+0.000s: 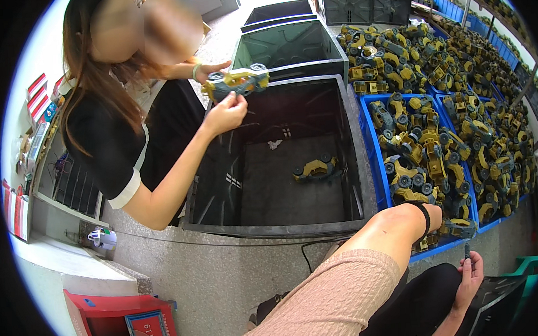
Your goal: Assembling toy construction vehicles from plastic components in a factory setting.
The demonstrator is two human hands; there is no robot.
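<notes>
My left arm, in a beige knit sleeve with a black band at the wrist, reaches over the near end of a blue crate (381, 157) full of yellow and grey toy vehicles. Beside its rim, my left hand (434, 217) holds a toy vehicle (459, 227); most of its fingers are hidden behind the wrist. Lower right, my right hand (469, 277) pinches a small dark ridged piece (467, 251) that points upward, just below that vehicle. What kind of piece it is, I cannot make out.
Across from me, a co-worker holds another toy vehicle (236, 82) in both hands above a large black bin (278, 230). One toy vehicle (315, 168) lies inside that bin. More bins stand behind it, and heaped blue crates fill the right. A red box (116, 304) sits lower left.
</notes>
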